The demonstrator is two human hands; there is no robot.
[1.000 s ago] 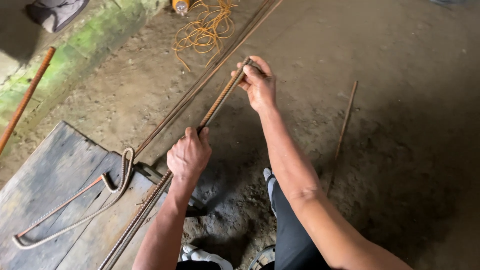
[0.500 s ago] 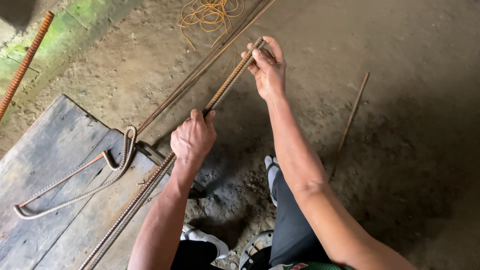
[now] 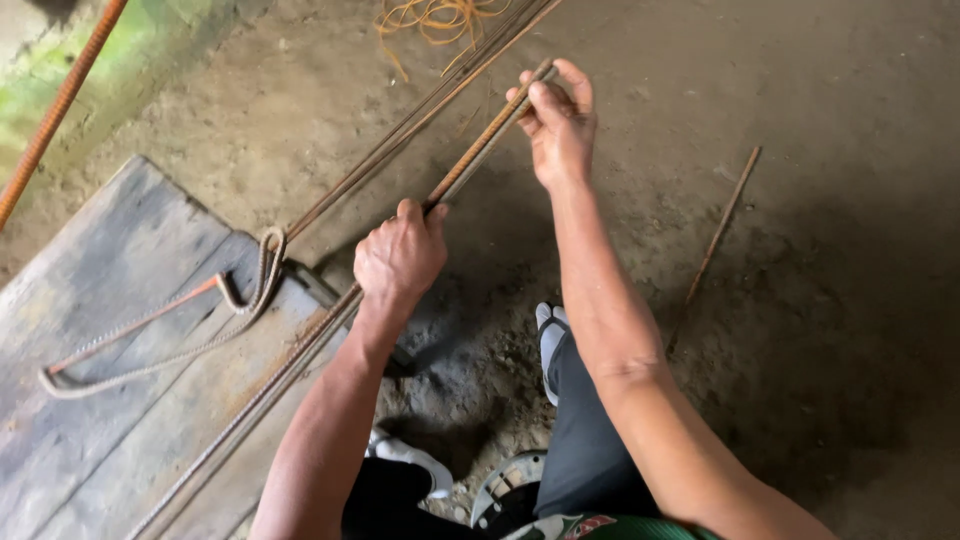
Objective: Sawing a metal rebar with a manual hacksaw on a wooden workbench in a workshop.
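The left hand [image 3: 398, 258] is closed in a fist around a pair of long rebars [image 3: 300, 355], gripping them about midway. The right hand [image 3: 556, 118], toward 1 o'clock from the left, pinches the bars' far tips between thumb and fingers, holding the two ends level. From the left fist the bars run toward 7 o'clock across a worn plank bench [image 3: 90, 300]. On the bench at 9 o'clock of the left hand lies a bent stirrup [image 3: 150, 345], hooked at one corner, so at least one piece looks already shaped. The gripped bars are straight along all that shows, so their bending seems yet to come. More straight rods [image 3: 420, 115] lie on the dirt toward 12 o'clock, beside orange wire [image 3: 440, 18]. A loose rod [image 3: 722, 228] rests at 3 o'clock.
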